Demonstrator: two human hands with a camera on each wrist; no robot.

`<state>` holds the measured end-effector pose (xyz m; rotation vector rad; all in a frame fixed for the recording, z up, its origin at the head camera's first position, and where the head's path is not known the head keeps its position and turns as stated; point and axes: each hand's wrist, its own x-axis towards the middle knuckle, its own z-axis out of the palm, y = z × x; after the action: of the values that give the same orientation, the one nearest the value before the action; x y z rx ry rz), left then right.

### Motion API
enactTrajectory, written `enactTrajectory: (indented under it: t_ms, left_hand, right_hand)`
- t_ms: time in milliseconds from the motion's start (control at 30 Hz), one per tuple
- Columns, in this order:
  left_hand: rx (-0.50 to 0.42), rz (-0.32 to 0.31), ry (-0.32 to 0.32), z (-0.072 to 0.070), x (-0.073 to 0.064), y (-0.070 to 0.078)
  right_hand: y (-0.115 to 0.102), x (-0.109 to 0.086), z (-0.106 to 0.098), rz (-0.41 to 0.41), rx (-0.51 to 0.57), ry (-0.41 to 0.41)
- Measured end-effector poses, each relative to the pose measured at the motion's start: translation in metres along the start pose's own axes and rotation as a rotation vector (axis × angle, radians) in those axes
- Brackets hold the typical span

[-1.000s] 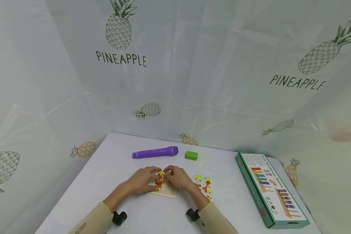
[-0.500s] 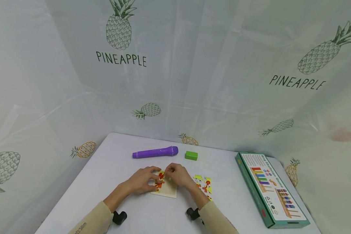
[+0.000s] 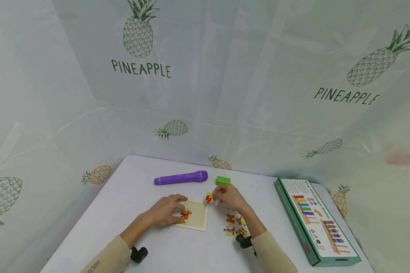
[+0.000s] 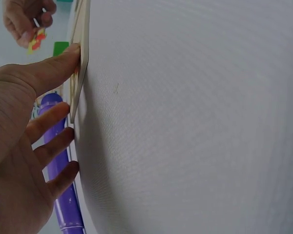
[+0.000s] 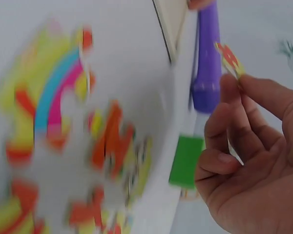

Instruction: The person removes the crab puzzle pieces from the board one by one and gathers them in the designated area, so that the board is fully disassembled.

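A square wooden puzzle board (image 3: pixel 199 215) lies on the table. A red and orange jigsaw piece (image 3: pixel 185 216) sits in its left part, partly covered by my left hand (image 3: pixel 165 211). That hand rests at the board's left side with fingers spread; in the left wrist view the thumb (image 4: pixel 58 68) touches the board's edge. Beyond the board's far right corner, my right hand (image 3: pixel 230 197) pinches a yellow and red jigsaw piece (image 3: pixel 208 198) between thumb and fingertips, raised off the table in the right wrist view (image 5: pixel 230 58).
Several loose jigsaw pieces (image 3: pixel 230 231) lie right of the board, some hidden under the right arm. Behind are a purple toy microphone (image 3: pixel 181 178) and a green block (image 3: pixel 223 180). A green game box (image 3: pixel 317 223) lies at the right.
My right hand has lifted the yellow and red jigsaw piece off the board's far left part and carried it right, past the far right corner. My left hand has stayed in place.
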<state>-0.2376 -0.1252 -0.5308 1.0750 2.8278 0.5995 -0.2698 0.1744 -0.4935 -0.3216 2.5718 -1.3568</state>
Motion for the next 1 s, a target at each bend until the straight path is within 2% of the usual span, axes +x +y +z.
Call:
enactTrajectory:
  t_ms: [167,300,533,1000]
  left_hand:
    - [-0.006,0.011,0.009,0.000,0.000,0.000]
    - [-0.006,0.014,0.006,0.000,-0.001,0.000]
    - [0.000,0.029,0.016,0.001,-0.001,-0.001]
    - [-0.013,0.017,0.009,-0.001,-0.001,0.000]
  right_hand:
    - [0.009,-0.006,-0.021,0.017,-0.052,-0.012]
    - [0.018,-0.008,-0.028,0.038,-0.130,-0.036]
    - [0.032,-0.010,-0.025,0.090,-0.219,-0.038]
    - [0.035,-0.008,-0.019,0.107,-0.218,-0.023]
